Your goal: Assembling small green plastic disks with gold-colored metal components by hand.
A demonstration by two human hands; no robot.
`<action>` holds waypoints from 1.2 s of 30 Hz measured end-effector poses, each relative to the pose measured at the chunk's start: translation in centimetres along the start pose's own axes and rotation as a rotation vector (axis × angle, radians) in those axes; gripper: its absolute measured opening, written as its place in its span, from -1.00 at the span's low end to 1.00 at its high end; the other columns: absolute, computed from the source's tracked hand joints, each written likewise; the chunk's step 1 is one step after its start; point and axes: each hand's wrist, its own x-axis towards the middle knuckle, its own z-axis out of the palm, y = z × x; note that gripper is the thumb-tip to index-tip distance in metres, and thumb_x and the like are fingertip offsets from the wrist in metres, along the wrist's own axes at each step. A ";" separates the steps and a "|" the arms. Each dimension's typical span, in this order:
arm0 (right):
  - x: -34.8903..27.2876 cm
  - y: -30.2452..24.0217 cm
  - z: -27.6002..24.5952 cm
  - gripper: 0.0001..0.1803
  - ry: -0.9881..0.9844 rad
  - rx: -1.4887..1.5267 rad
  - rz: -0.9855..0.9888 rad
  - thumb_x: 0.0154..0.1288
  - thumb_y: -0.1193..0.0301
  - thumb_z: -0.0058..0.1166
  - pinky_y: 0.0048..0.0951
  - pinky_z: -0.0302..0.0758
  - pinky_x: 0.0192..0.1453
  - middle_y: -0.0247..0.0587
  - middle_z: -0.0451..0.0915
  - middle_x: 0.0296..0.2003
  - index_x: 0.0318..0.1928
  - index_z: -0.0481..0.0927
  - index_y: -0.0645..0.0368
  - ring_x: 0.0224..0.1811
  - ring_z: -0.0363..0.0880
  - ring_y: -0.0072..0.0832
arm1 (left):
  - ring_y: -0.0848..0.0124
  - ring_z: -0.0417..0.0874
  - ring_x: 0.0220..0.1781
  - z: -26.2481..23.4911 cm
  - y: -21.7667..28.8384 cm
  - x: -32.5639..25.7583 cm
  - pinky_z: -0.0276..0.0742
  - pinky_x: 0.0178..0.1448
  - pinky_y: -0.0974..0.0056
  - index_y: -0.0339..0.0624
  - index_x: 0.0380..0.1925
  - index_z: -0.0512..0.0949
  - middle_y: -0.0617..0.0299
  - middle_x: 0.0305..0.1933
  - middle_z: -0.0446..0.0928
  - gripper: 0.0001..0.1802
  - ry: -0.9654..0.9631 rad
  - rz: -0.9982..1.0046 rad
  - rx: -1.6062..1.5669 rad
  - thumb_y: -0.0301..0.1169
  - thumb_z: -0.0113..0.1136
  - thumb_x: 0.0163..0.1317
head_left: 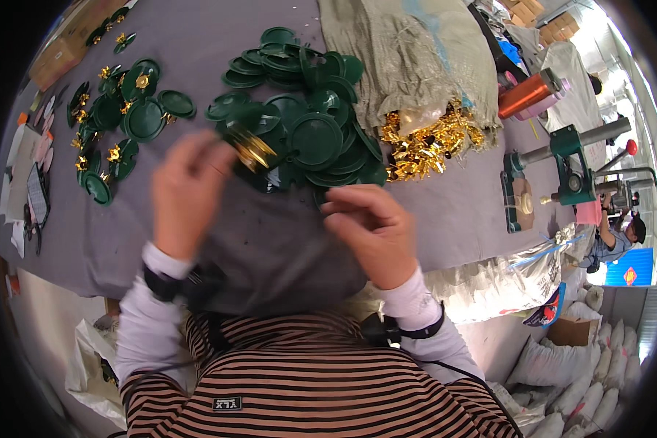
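Observation:
My left hand (190, 190), smeared by motion, pinches a dark green plastic disc with a gold flower-shaped piece (254, 151) on it. My right hand (376, 230) hovers over the cloth just in front of the pile, fingers half curled, thumb apart from them, with nothing visible in it. Beyond both hands lies a heap of plain green discs (315, 140). To its right, shiny gold pieces (434, 139) spill from the mouth of a woven sack (394, 58). At the left are several green discs with gold pieces fitted (144, 119).
A green hand press (568, 164) with a red-knobbed lever stands at the right, near an orange cylinder (525, 95). A grey cloth (285, 248) covers the table. A phone (38, 193) lies at the far left edge. Stuffed sacks (555, 365) and another person (613, 241) are at the right.

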 end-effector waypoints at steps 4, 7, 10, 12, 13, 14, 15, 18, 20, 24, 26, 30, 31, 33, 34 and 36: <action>0.9 -1.0 -7.1 -0.66 0.228 -0.879 -0.321 0.03 0.60 0.29 -0.41 0.53 -0.09 -0.15 0.64 -0.17 -0.11 0.67 0.15 -0.16 0.64 -0.30 | 0.67 0.49 -0.33 -6.9 -3.1 7.9 0.42 -0.19 0.50 -0.36 0.01 0.56 0.32 -0.27 0.60 -0.61 0.240 -0.018 -0.040 -0.26 0.20 0.34; 2.5 -0.6 -9.2 -0.65 0.166 -1.180 -0.489 0.00 0.58 0.29 -0.34 0.50 0.02 -0.13 0.63 -0.14 -0.11 0.67 0.15 -0.09 0.58 -0.19 | 0.29 0.61 0.01 -7.7 -4.3 9.6 0.47 0.11 0.28 -0.28 0.14 0.50 0.05 0.07 0.60 -0.55 0.360 0.268 0.486 -0.30 0.19 0.30; 3.2 1.0 -9.5 -0.69 0.162 -1.220 -0.450 -0.04 0.58 0.30 -0.27 0.46 0.05 -0.15 0.62 -0.19 -0.20 0.64 0.16 -0.10 0.53 -0.13 | 0.29 0.62 0.04 -3.3 -3.0 6.3 0.51 0.12 0.28 -0.12 0.06 0.58 0.14 0.08 0.59 -0.62 0.202 0.425 0.459 -0.38 0.29 0.22; 3.6 1.4 -9.3 -0.78 0.174 -1.205 -0.424 -0.06 0.59 0.31 -0.25 0.46 0.00 -0.15 0.59 -0.25 -0.35 0.57 0.19 -0.13 0.52 -0.11 | 0.21 0.59 0.09 0.2 -2.8 4.4 0.47 0.20 0.19 -0.13 -0.07 0.61 0.14 0.04 0.60 -0.71 -0.042 0.536 0.346 -0.41 0.30 0.18; 3.6 1.4 -9.5 -0.78 0.167 -1.198 -0.430 -0.06 0.59 0.31 -0.25 0.46 0.00 -0.15 0.59 -0.25 -0.35 0.57 0.19 -0.13 0.52 -0.11 | 0.10 0.54 0.10 1.9 -2.1 3.8 0.43 0.22 0.13 -0.19 -0.16 0.61 0.13 -0.02 0.61 -0.72 -0.025 0.553 0.349 -0.35 0.33 0.13; 3.4 1.4 -9.5 -0.78 0.151 -1.175 -0.439 -0.05 0.59 0.32 -0.26 0.48 -0.02 -0.15 0.60 -0.25 -0.36 0.55 0.19 -0.15 0.53 -0.12 | 0.09 0.51 0.09 2.9 -1.8 3.6 0.40 0.22 0.11 -0.19 -0.13 0.59 0.14 -0.03 0.60 -0.69 -0.026 0.559 0.376 -0.30 0.31 0.15; 3.1 1.4 -9.6 -0.78 0.139 -1.155 -0.449 -0.04 0.59 0.32 -0.27 0.49 -0.04 -0.14 0.60 -0.26 -0.37 0.53 0.20 -0.17 0.55 -0.12 | 0.09 0.51 0.09 3.6 -2.0 3.9 0.40 0.22 0.11 -0.19 -0.13 0.59 0.14 -0.03 0.60 -0.69 -0.019 0.560 0.384 -0.30 0.31 0.15; 1.9 1.6 -10.2 -0.77 0.163 -1.100 -0.502 -0.01 0.59 0.32 -0.35 0.52 -0.16 -0.14 0.61 -0.30 -0.34 0.53 0.21 -0.26 0.58 -0.23 | 0.08 0.49 0.02 4.0 -2.6 5.3 0.36 0.15 0.07 -0.18 -0.11 0.57 0.12 -0.02 0.56 -0.66 -0.185 0.347 0.370 -0.26 0.28 0.15; 1.2 1.7 -10.2 -0.76 0.224 -1.026 -0.415 0.00 0.59 0.32 -0.40 0.52 -0.22 -0.16 0.61 -0.32 -0.32 0.53 0.21 -0.29 0.58 -0.31 | 0.06 0.47 0.05 3.8 -2.1 5.6 0.36 0.17 0.07 -0.18 -0.08 0.54 0.10 0.00 0.54 -0.62 -0.233 0.336 0.366 -0.27 0.30 0.12; 0.8 1.5 -10.2 -0.67 0.293 -0.913 -0.261 0.01 0.62 0.30 -0.54 0.48 -0.32 -0.22 0.54 -0.27 -0.16 0.55 0.20 -0.35 0.52 -0.52 | 0.08 0.46 0.12 3.4 -2.1 6.2 0.40 0.20 0.10 -0.19 0.12 0.42 0.00 0.02 0.52 -0.37 -0.279 0.220 0.226 -0.38 0.38 -0.02; 1.0 1.5 -10.7 -0.62 0.246 -0.955 -0.370 0.02 0.63 0.28 -0.57 0.47 -0.32 -0.23 0.48 -0.21 -0.09 0.57 0.17 -0.37 0.49 -0.53 | 0.09 0.46 0.14 3.0 -1.8 6.6 0.42 0.22 0.11 -0.20 0.20 0.38 -0.03 0.02 0.52 -0.25 -0.271 0.163 0.163 -0.42 0.41 -0.07; 0.9 0.9 -10.1 -0.62 0.258 -0.807 -0.370 0.04 0.68 0.27 -0.60 0.52 -0.25 -0.28 0.53 -0.17 -0.08 0.57 0.19 -0.28 0.54 -0.60 | 0.32 0.54 0.00 1.8 -0.4 7.5 0.51 0.07 0.26 -0.28 0.25 0.34 0.08 -0.06 0.52 -0.21 -0.426 -0.174 -0.082 -0.54 0.39 -0.07; 0.7 0.5 -9.5 -0.62 0.260 -0.817 -0.361 0.04 0.68 0.27 -0.60 0.52 -0.25 -0.28 0.53 -0.17 -0.08 0.57 0.19 -0.28 0.54 -0.60 | 0.40 0.53 -0.04 1.8 -0.3 7.3 0.50 0.04 0.31 -0.31 0.25 0.33 0.14 -0.11 0.52 -0.23 -0.467 -0.223 -0.131 -0.59 0.37 -0.05; 0.8 0.1 -7.6 -0.65 0.286 -0.319 -0.181 0.09 0.71 0.26 -0.61 0.55 -0.15 -0.28 0.57 -0.12 -0.09 0.57 0.23 -0.17 0.59 -0.61 | 0.43 0.56 -0.13 1.3 -0.2 6.7 0.53 -0.04 0.37 -0.34 0.24 0.33 0.17 -0.14 0.51 -0.25 -0.486 -0.238 -0.156 -0.62 0.35 -0.04; 1.0 -0.4 -6.3 -0.66 0.250 -0.269 -0.209 0.12 0.72 0.24 -0.60 0.55 -0.07 -0.28 0.59 -0.08 -0.07 0.56 0.26 -0.10 0.61 -0.59 | 0.45 0.56 -0.15 1.0 -0.4 6.4 0.52 -0.05 0.38 -0.36 0.24 0.34 0.18 -0.14 0.50 -0.25 -0.495 -0.298 -0.229 -0.63 0.35 -0.04; 1.3 -1.2 -4.2 -0.61 0.175 -0.356 -0.306 0.09 0.70 0.26 -0.58 0.56 -0.05 -0.23 0.59 -0.09 -0.03 0.57 0.26 -0.12 0.61 -0.56 | 0.53 0.54 -0.19 0.3 0.3 5.2 0.49 -0.14 0.44 -0.41 0.20 0.38 0.25 -0.18 0.52 -0.33 -0.510 -0.368 -0.316 -0.60 0.34 0.00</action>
